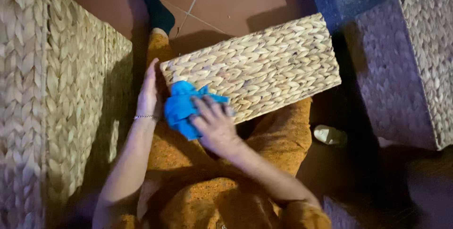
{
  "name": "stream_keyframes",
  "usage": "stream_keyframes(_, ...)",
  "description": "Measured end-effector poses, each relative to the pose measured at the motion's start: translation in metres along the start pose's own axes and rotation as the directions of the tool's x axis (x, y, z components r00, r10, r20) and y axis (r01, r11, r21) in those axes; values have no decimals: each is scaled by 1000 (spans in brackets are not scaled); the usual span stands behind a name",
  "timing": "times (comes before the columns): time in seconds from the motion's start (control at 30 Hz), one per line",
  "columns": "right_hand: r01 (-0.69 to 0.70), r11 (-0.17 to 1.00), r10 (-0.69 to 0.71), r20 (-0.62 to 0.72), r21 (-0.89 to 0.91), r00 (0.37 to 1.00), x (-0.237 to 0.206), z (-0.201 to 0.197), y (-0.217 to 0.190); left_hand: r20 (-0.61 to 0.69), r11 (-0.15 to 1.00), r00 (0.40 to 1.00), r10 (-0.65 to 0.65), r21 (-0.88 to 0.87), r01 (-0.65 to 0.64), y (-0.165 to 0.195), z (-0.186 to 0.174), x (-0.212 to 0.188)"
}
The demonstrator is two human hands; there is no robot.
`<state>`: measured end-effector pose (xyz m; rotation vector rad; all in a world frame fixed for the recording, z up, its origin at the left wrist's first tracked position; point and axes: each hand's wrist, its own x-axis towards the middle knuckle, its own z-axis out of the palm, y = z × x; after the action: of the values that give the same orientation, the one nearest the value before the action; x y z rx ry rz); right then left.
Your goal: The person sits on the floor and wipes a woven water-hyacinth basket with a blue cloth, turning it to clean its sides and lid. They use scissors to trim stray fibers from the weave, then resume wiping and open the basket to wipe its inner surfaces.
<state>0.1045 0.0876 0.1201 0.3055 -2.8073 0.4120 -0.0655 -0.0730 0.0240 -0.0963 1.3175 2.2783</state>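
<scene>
So the woven basket [255,66] is lying on its side across the person's lap, long axis running from the near-left end up and away to the right. The right hand [214,125] is closed over a blue cloth [181,108], pressing it against the basket's left end. Most of the basket stretches off to the right of that hand. The left hand [148,92] is flat and open against that same short end, bracing it, so both hands sit at the left end.
</scene>
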Motion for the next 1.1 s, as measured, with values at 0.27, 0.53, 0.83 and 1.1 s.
stream_keyframes(0.27,-652,672,550,-353,-351,757,-89,-66,198,1,947,985,172,274,-166,-35,31,-21)
stream_keyframes(0.53,-495,834,374,-409,-244,832,-42,-16,122,-115,914,966,232,366,-176,-38,25,-15)
stream_keyframes(0.83,-5,984,15,-52,178,999,-57,-12,-10,-94,925,982,161,360,-118,-24,37,-39)
stream_keyframes(1.1,-666,694,523,-443,-275,728,-128,-75,211,-84,843,960,269,502,-192,-38,17,-34)
